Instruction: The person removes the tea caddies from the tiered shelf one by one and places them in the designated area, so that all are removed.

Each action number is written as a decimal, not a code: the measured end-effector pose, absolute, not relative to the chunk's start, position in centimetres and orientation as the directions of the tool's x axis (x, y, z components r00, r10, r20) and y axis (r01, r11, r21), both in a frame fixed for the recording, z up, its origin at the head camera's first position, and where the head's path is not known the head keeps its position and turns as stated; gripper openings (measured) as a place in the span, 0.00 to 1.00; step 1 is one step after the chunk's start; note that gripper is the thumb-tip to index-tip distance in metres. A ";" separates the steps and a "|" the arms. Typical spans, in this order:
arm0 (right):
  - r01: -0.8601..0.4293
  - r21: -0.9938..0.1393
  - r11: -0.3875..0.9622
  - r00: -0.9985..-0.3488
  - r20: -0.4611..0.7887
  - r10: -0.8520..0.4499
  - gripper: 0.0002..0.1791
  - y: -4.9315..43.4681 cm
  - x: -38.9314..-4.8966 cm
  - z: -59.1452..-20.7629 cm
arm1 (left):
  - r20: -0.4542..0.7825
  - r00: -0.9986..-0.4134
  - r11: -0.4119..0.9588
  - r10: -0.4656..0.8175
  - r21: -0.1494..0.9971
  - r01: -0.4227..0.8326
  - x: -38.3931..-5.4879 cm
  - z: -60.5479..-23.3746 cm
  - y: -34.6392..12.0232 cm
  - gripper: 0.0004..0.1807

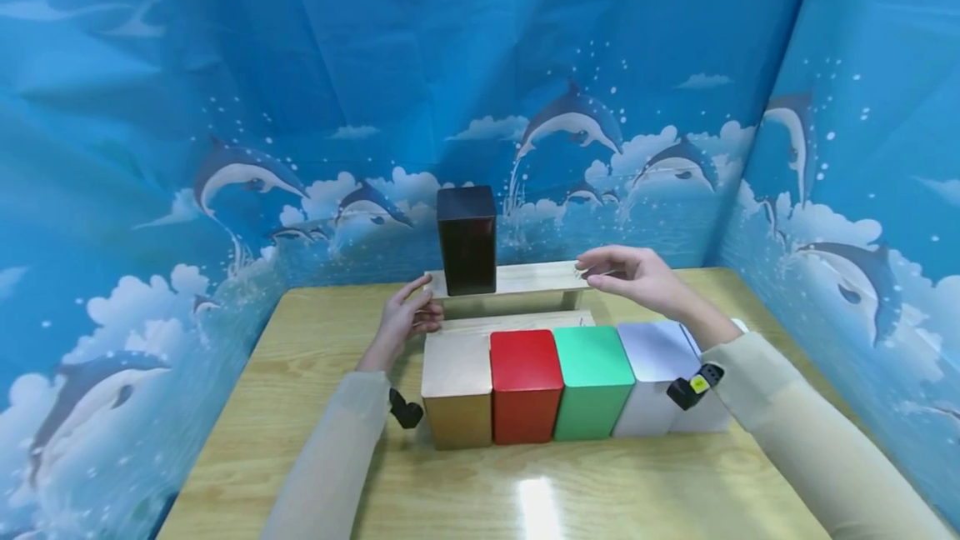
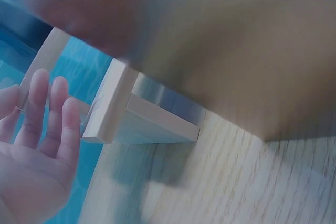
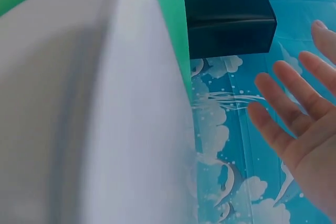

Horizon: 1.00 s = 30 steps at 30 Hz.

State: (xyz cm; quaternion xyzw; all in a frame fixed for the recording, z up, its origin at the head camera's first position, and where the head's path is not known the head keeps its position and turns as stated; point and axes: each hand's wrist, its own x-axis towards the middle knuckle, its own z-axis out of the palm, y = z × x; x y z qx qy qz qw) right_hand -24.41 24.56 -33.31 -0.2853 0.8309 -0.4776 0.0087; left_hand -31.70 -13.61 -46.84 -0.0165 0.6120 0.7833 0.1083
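Observation:
A black box (image 1: 472, 252) stands upright on the left part of a pale wooden two-step rack (image 1: 536, 277). My left hand (image 1: 405, 319) is at the rack's left end, the index fingertip right at the corner of the upper board. In the left wrist view its fingers (image 2: 54, 114) are fairly straight beside the wooden end. By the upper board's right end hovers my right hand (image 1: 633, 273), fingers loosely bent; the right wrist view shows its fingers (image 3: 278, 103) spread with nothing between them.
In front of the rack stand a gold box (image 1: 456, 373), a red box (image 1: 527, 382), a green box (image 1: 592, 373) and a white box (image 1: 652, 357), side by side. Another white box (image 1: 701, 419) is partly hidden by my right forearm. A dolphin-print curtain (image 1: 360, 107) hangs behind the table.

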 end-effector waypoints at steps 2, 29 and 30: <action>-0.466 -0.795 0.388 -0.837 0.254 -0.485 0.19 24.2 -24.7 -33.2 | -0.162 -0.973 -0.227 0.164 0.954 -0.197 -31.5 -46.4 -13.6 0.24; -0.460 -0.786 0.413 -0.830 0.214 -0.515 0.23 19.7 -29.3 -30.9 | -0.133 -0.983 -0.220 0.130 0.962 -0.160 -31.8 -47.5 -13.6 0.23; -0.458 -0.787 0.414 -0.832 0.214 -0.512 0.23 19.5 -29.5 -30.8 | -0.133 -0.983 -0.220 0.130 0.962 -0.160 -31.8 -47.5 -13.6 0.22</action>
